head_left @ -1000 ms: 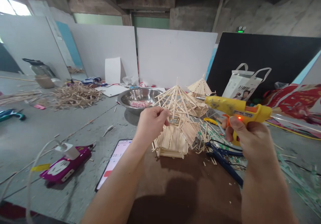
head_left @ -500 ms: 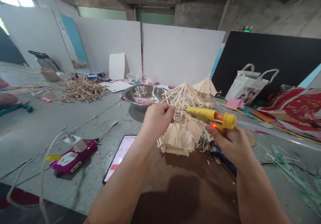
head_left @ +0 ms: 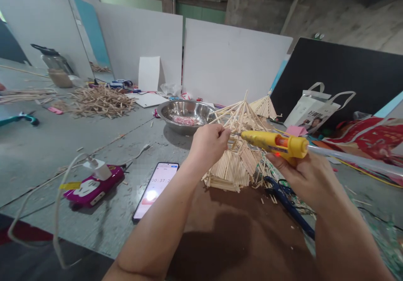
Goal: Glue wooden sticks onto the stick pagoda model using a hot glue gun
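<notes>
A small pavilion built of thin wooden sticks (head_left: pixel 234 163) stands on a brown board (head_left: pixel 239 230) in front of me. My left hand (head_left: pixel 209 144) is closed in a pinch at the left edge of its open stick roof, holding a stick there. A yellow glue gun (head_left: pixel 273 143) with a red light lit is gripped in my right hand (head_left: pixel 299 176). Its nozzle points left and reaches the roof right beside my left fingertips.
A steel bowl (head_left: pixel 186 114) sits behind the model, a second stick roof (head_left: pixel 263 107) further back. A phone (head_left: pixel 155 184) and a pink power bank (head_left: pixel 93 186) with a white cable lie at left. A stick pile (head_left: pixel 99 100) is far left, blue pliers (head_left: pixel 289 203) at right.
The glue gun has swung left from out at the right until its nozzle meets the roof by my left fingers. The camera has tilted down a little.
</notes>
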Tool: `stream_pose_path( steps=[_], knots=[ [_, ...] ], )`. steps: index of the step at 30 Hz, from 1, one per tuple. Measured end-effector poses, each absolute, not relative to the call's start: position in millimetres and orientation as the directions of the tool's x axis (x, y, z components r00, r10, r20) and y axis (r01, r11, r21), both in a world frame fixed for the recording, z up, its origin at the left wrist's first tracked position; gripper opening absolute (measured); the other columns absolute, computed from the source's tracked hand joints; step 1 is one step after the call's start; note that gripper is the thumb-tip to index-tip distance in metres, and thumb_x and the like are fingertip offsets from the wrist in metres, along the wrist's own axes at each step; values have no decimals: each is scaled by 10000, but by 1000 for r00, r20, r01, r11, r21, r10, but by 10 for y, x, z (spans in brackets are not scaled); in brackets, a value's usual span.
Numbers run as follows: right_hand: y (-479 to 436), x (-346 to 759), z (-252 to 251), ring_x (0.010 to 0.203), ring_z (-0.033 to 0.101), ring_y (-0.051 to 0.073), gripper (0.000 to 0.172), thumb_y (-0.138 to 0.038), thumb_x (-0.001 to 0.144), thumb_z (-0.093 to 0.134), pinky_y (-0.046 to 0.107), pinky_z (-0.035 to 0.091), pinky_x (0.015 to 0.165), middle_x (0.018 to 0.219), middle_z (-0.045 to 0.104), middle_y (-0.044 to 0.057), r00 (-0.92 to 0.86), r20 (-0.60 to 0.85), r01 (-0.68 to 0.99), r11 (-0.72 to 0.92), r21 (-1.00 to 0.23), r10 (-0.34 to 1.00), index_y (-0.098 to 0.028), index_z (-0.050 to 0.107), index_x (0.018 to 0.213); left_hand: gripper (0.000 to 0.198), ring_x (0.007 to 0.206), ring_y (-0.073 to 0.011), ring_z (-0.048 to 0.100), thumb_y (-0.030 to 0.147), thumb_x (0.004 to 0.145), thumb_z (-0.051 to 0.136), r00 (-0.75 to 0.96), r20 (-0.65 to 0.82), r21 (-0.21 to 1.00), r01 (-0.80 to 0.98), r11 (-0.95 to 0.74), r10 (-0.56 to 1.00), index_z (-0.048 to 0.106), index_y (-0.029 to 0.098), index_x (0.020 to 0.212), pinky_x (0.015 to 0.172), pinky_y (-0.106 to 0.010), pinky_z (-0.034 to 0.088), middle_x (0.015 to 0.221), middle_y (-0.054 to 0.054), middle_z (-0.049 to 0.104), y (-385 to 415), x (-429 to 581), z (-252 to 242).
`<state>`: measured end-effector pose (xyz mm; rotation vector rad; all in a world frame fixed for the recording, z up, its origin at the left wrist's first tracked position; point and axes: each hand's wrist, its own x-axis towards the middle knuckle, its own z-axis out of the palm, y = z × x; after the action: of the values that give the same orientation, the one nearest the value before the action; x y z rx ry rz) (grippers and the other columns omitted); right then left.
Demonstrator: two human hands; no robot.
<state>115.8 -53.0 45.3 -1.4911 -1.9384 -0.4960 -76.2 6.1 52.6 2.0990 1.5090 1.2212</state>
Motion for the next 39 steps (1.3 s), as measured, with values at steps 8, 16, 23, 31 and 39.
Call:
stream_pose_path(
  steps=[8, 16, 23, 31, 39],
  knots=[
    [-576, 1156, 564, 478, 503, 199, 444, -568, 770, 327, 288, 306, 437, 482, 482, 33, -142, 601, 986, 166, 16, 786, -207, 537, 620, 316, 457, -82, 409, 284, 736, 424, 103, 436, 654, 647, -393, 894, 526, 165, 461, 498, -247, 261, 473, -13, 557, 71, -757, 523],
    [-530, 1182, 702, 541, 543, 217, 449, -556, 775, 330, 303, 353, 466, 538, 531, 53, -226, 626, 963, 269, 27, 746, -192, 584, 708, 315, 452, -85, 387, 276, 738, 422, 89, 435, 669, 634, -388, 896, 529, 166, 462, 497, -250, 249, 436, -5, 512, 70, -749, 518],
    [-525, 1204, 747, 512, 534, 190, 382, -502, 783, 372, 292, 367, 463, 511, 538, 27, -232, 593, 941, 332, -64, 771, -202, 609, 765, 317, 449, -87, 373, 288, 742, 417, 92, 430, 660, 647, -383, 898, 537, 169, 473, 487, -257, 232, 458, -12, 525, 73, -746, 503],
    [-522, 1135, 772, 445, 487, 167, 399, -512, 792, 359, 277, 319, 428, 431, 470, 1, -269, 559, 945, 328, -5, 785, -194, 600, 820, 321, 433, -89, 361, 299, 744, 417, 82, 426, 643, 674, -365, 901, 540, 175, 474, 478, -260, 218, 437, -12, 508, 81, -743, 494],
    [-531, 1141, 794, 465, 496, 166, 375, -510, 786, 363, 271, 319, 441, 480, 507, 9, -272, 542, 956, 289, 55, 795, -202, 536, 660, 327, 440, -93, 387, 305, 746, 413, 77, 436, 639, 675, -369, 897, 546, 174, 478, 483, -263, 232, 464, -18, 536, 65, -751, 503]
  ],
)
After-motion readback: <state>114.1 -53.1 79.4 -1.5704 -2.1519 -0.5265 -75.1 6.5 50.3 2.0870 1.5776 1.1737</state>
